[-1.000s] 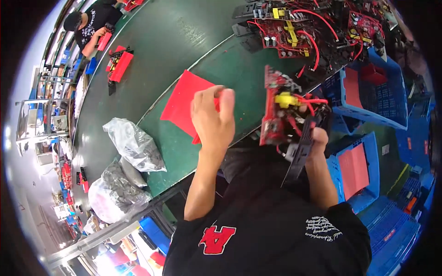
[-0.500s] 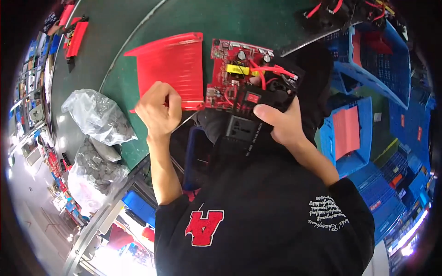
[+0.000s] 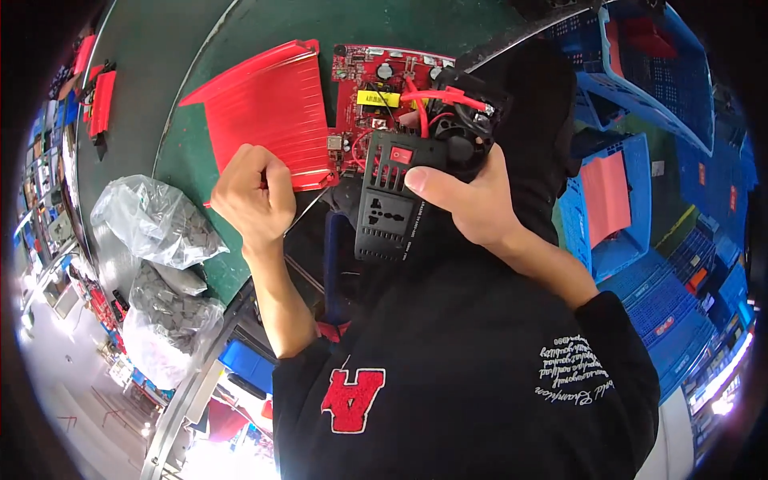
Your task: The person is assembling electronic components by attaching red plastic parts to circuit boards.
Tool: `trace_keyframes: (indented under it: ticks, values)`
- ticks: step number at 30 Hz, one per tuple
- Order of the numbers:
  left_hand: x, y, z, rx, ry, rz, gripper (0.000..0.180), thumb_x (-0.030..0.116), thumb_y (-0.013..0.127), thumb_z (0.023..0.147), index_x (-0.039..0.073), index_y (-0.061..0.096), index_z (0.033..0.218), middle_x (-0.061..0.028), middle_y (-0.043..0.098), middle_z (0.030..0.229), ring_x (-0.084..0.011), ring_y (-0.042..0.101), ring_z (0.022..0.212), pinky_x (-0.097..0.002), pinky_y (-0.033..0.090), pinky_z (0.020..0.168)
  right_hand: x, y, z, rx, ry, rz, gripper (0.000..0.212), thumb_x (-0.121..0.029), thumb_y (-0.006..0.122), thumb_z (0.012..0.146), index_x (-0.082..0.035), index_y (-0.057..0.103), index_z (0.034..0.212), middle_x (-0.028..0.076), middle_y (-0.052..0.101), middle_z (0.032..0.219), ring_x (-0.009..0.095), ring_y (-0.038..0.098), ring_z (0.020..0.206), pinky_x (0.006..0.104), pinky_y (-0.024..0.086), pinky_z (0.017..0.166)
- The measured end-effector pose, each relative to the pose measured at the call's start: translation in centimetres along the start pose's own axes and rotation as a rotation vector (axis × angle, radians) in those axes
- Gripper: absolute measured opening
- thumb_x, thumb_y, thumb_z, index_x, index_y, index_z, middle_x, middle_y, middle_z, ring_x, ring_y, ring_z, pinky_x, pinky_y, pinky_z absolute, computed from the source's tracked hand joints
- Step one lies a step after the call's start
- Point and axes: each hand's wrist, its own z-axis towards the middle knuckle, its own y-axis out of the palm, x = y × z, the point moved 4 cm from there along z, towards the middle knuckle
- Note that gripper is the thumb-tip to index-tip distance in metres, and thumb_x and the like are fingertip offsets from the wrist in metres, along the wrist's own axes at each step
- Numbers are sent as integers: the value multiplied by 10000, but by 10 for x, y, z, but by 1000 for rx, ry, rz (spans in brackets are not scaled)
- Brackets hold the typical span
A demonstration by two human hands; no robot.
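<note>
My right hand [image 3: 472, 196] grips a black inverter end panel [image 3: 388, 216], its thumb beside a red rocker switch [image 3: 401, 155]. This panel has a socket, vent slots and a small black fan [image 3: 460, 146] behind it. Red wires run from there to a red circuit board [image 3: 348, 104] at the table edge, which carries capacitors and a yellow-wrapped part [image 3: 378, 98]. Left of the board lies a ribbed red metal housing [image 3: 264, 104]. Over its near edge my left hand [image 3: 258, 192] is closed, fingers curled; whatever may be inside them is hidden.
Clear plastic bags of small grey pieces [image 3: 172, 308] lie on the green table [image 3: 280, 24] at left. Further left is another red housing [image 3: 101, 102]. Blue crates [image 3: 640, 204] stand to the right, one holding a pink-red sheet [image 3: 606, 200].
The end panel and circuit board have shifted left, and the panel's socket face now shows more squarely. The red housing has tilted and slid left. My closed left hand has moved slightly left and down.
</note>
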Motion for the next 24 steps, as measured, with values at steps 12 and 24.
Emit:
trace_keyframes:
  ticks: [12, 24]
  values:
    - [-6, -1, -3, 10, 7, 4, 115, 12, 512, 695, 15, 474, 587, -104, 385, 525, -232, 369, 436, -345, 268, 430, 3, 2, 2, -15, 15, -7, 489, -51, 700, 744, 33, 546, 1200, 89, 641, 1102, 161, 617, 1002, 314, 485, 895]
    - [-1, 1, 2, -42, 53, 5, 134, 14, 506, 693, 6, 444, 575, -120, 375, 523, -254, 377, 433, -366, 263, 429, -11, 7, 13, -72, 47, -37, 344, -78, 741, 775, -2, 629, 1091, 24, 676, 965, 83, 597, 888, 278, 493, 826]
